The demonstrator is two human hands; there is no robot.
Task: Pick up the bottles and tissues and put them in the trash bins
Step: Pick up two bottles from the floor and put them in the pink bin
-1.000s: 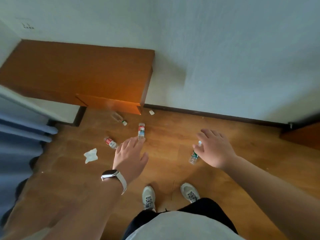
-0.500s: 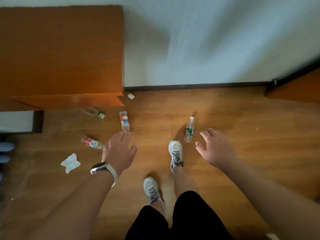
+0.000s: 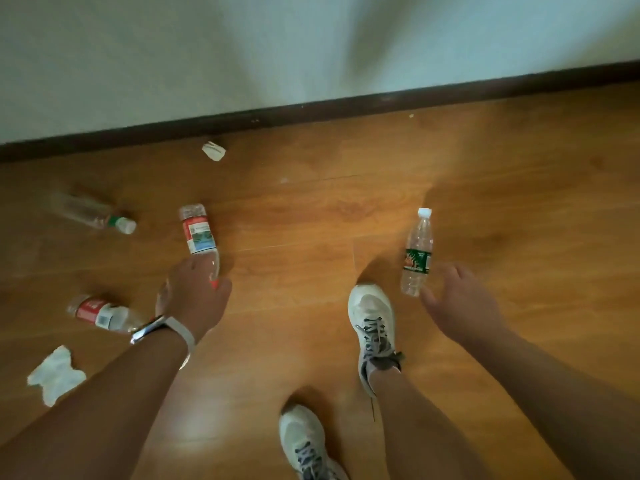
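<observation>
Nothing has gone into a bin yet, as far as one can judge — no trash bin is in sight, and all the litter lies on the wooden floor (image 3: 311, 209). The left hand (image 3: 194, 299) is down over the neck end of the clear plastic bottle with the red-and-blue label (image 3: 199, 233); its fingers hide the contact, so I cannot tell whether it has closed on it. The right hand (image 3: 460, 303) is spread and empty, just beside the base of the clear plastic bottle with the green label (image 3: 417, 254). Left of the left wrist lies a crushed red-labelled bottle (image 3: 100, 313); further out, a crumpled white tissue (image 3: 55, 374). Beyond the left hand sit an unlabelled clear bottle with a white cap (image 3: 93, 213) and a small white tissue scrap (image 3: 213, 151) by the dark skirting. Four bottles and two tissues remain — the job looks barely begun.
</observation>
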